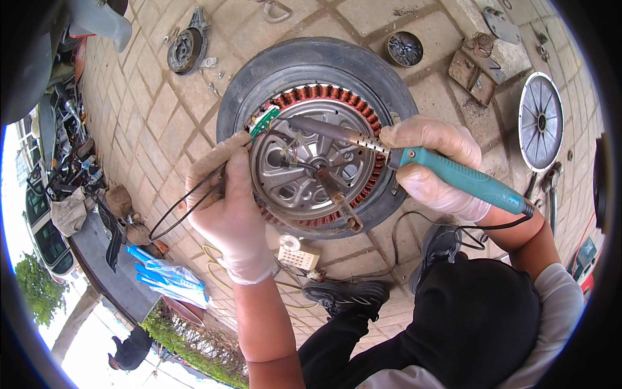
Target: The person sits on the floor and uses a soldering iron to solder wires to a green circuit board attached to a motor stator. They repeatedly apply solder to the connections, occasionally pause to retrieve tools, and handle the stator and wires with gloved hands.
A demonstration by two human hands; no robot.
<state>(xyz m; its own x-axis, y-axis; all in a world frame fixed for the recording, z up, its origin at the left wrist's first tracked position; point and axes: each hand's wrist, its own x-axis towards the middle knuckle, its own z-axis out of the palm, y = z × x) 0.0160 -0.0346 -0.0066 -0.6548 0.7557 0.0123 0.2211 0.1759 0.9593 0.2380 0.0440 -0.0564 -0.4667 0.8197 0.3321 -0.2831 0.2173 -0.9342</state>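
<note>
Head cam, L to R: L hand [230,207] at left of wheel, fingers pinched nearly together on near-left end of small green PCB [264,121]; black cable [151,235] loops out left. PCB sits over far-left edge of stator [327,94]. R hand [447,139] at right, fingers wrapped round teal handle of soldering iron [476,178]; its tip points left, right by PCB, contact can't tell.

Risks (my call), L to R: PCB could slip or twist, cause = small pinch + any tug on its wires. L glove could scorch if iron's hot & tip strays left, fingers being close. Windings could get nicked/burnt if the barrel dips, as it spans above them. Tip could jerk if the cord [492,227] snags at near right.

Counts, L to R: blue-white pkgs [170,277] 1 bundle, pcs unclear; drum-type part [186,50] 1; PCB 1; cream block [299,259] 1; tyre [304,55] 1; stator 1; axle [338,198] 1; shoes [346,298] 2; round tin [404,48] 1; iron 1; rect. tin [473,78] 1; ribbed cover [541,122] 1; wrenches [552,188] approx 2, overlapping.
</note>
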